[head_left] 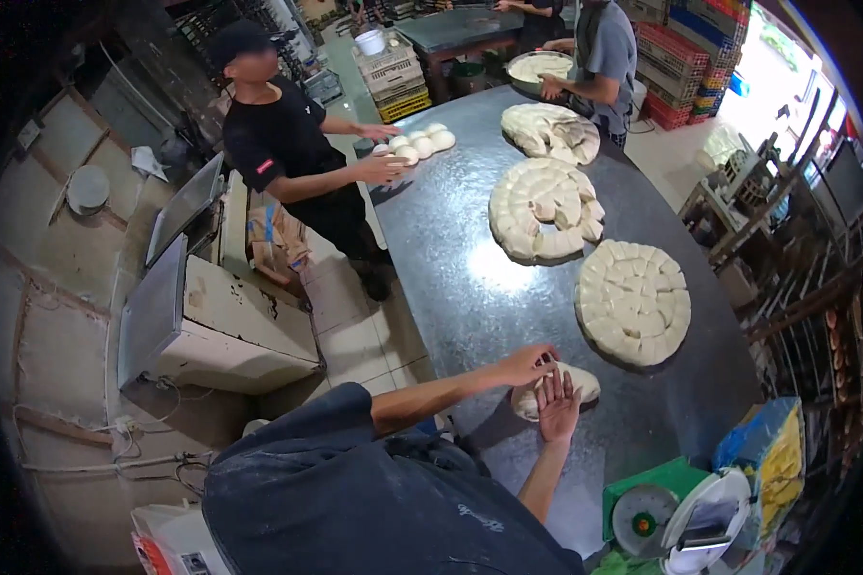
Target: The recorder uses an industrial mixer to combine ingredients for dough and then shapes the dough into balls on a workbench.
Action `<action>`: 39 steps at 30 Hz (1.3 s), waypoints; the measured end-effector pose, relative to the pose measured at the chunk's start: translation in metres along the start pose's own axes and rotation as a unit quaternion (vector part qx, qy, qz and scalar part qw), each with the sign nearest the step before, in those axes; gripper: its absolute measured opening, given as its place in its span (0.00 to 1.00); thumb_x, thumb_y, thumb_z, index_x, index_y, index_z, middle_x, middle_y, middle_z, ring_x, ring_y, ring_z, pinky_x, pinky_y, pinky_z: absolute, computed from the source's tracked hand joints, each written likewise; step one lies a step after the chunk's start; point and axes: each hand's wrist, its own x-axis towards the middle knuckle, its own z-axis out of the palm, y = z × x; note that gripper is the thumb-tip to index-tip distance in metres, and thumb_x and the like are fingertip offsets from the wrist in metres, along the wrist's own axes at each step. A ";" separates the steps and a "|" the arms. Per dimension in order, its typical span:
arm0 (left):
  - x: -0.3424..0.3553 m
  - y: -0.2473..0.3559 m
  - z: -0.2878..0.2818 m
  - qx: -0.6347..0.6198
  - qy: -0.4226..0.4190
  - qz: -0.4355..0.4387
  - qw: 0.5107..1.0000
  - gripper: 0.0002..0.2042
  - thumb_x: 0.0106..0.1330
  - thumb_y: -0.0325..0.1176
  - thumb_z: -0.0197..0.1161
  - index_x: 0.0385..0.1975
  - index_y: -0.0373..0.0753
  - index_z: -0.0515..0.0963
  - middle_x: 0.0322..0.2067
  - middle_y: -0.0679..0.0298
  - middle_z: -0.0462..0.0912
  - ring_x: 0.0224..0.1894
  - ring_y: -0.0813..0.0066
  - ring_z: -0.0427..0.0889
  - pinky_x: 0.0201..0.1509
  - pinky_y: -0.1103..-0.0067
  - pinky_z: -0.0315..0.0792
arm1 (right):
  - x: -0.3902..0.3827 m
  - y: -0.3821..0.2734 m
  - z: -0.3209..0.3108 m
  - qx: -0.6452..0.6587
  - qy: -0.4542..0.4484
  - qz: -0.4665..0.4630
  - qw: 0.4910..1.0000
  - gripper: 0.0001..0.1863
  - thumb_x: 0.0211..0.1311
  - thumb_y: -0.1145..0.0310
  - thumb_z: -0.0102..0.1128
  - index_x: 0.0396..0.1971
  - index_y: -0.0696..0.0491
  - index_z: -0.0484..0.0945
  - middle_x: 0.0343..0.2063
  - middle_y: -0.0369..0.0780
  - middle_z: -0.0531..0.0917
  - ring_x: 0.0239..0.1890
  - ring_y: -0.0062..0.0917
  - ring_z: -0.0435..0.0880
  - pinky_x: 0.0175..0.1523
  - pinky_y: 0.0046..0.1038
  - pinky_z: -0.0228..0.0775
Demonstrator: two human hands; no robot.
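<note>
Near the front edge of the metal table (451,307), a pale dough lump (575,383) lies under both my hands. My left hand (532,364) has its fingers curled over the lump's upper left part. My right hand (558,407) lies across the dough with fingers stretched out and slightly apart. Just beyond sits a flat round of scored dough (633,302), with a coiled round (523,211) and a heaped dough mass (547,129) farther up the table.
A worker in black (278,144) handles several dough balls (422,142) at the left; another (604,67) holds a bowl (542,67). A green scale (662,503) and blue-yellow packages (772,460) occupy the lower right corner. A worn chest appliance (240,321) stands left of the table.
</note>
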 end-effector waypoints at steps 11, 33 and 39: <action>0.066 -0.020 0.039 0.150 -0.001 0.081 0.985 0.17 0.62 0.48 0.54 0.43 0.43 0.75 0.38 0.52 0.74 0.43 0.52 0.72 0.47 0.64 0.68 | -0.013 -0.007 0.012 -0.018 0.071 -0.030 0.997 0.26 0.66 0.47 0.41 0.53 0.51 0.69 0.50 0.39 0.75 0.50 0.30 0.74 0.51 0.33 0.69; 0.005 -0.029 0.033 -0.027 0.023 -0.037 0.999 0.29 0.63 0.60 0.45 0.42 0.38 0.78 0.37 0.46 0.79 0.42 0.46 0.78 0.44 0.63 0.70 | 0.029 0.044 0.038 -0.645 0.543 -0.194 0.502 0.36 0.61 0.45 0.49 0.55 0.61 0.59 0.47 0.57 0.72 0.48 0.45 0.75 0.48 0.40 0.69; -0.031 -0.019 0.009 -0.022 -0.016 -0.082 0.996 0.24 0.63 0.55 0.49 0.42 0.41 0.79 0.40 0.49 0.80 0.43 0.53 0.79 0.46 0.68 0.70 | 0.012 0.044 0.057 -0.586 0.492 -0.189 0.616 0.30 0.60 0.47 0.53 0.48 0.61 0.70 0.43 0.49 0.78 0.44 0.37 0.78 0.48 0.34 0.69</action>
